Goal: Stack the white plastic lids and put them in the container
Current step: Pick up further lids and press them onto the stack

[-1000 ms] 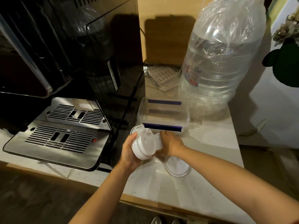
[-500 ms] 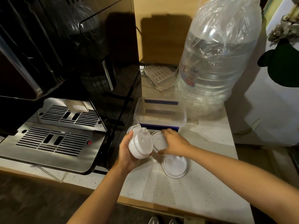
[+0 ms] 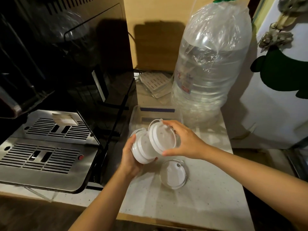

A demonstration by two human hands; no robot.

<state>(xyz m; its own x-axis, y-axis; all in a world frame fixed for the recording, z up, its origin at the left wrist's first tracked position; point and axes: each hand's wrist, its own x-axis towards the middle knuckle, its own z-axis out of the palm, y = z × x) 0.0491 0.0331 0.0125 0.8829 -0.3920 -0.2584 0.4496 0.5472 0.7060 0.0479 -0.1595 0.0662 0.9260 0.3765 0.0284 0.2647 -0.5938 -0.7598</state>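
My left hand (image 3: pixel 130 160) grips a short stack of white plastic lids (image 3: pixel 142 150), tilted on its side. My right hand (image 3: pixel 185 140) holds one white lid (image 3: pixel 162 136) by its rim, face toward the stack and just touching its upper right. Another white lid (image 3: pixel 173 175) lies flat on the countertop below my right hand. The clear plastic container (image 3: pixel 138 114) with blue strips stands directly behind the lids; its near part is hidden by them.
A coffee machine with a steel drip tray (image 3: pixel 41 147) fills the left. A large water bottle in plastic wrap (image 3: pixel 210 67) stands at the back right. Packets (image 3: pixel 155 84) lie behind the container. The speckled countertop (image 3: pixel 200 197) ends at the front edge.
My right hand lifted the single lid from low beside the stack and turned it face-on against the stack. The camera view shifted closer.
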